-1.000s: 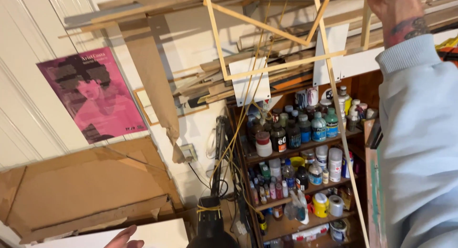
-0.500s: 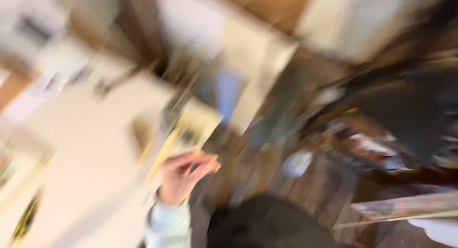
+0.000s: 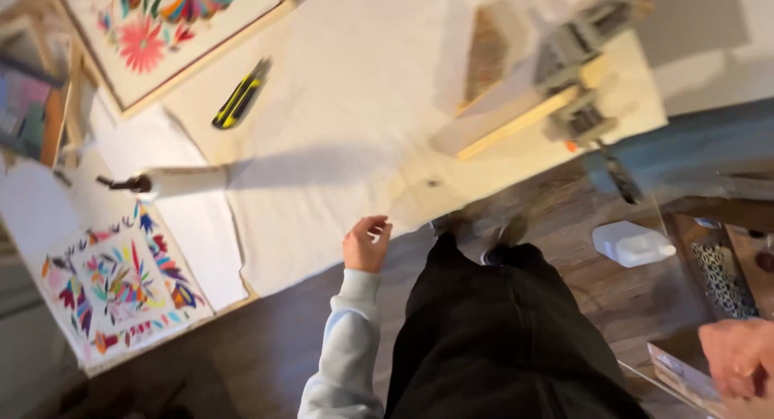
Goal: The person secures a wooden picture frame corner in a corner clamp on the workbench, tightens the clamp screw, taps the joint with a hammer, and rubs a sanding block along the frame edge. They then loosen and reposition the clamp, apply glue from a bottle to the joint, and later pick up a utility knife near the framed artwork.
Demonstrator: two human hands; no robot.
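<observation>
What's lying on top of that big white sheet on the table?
On the white sheet lie a yellow-and-black knife and a wooden frame. The left hand hovers at its edge. The tabletop underneath is mostly covered.

The left hand hangs just off the near edge of the surface, and the white sheet ahead of it lies open well into the middle. Toward the far edge a yellow-and-black utility knife lies in the way, with a framed floral embroidery at the far corner behind it. At the right end a wooden frame and a grey tool (blurred) block passage. Left, a dark-tipped white roll and a second embroidered cloth fill that end.
</observation>
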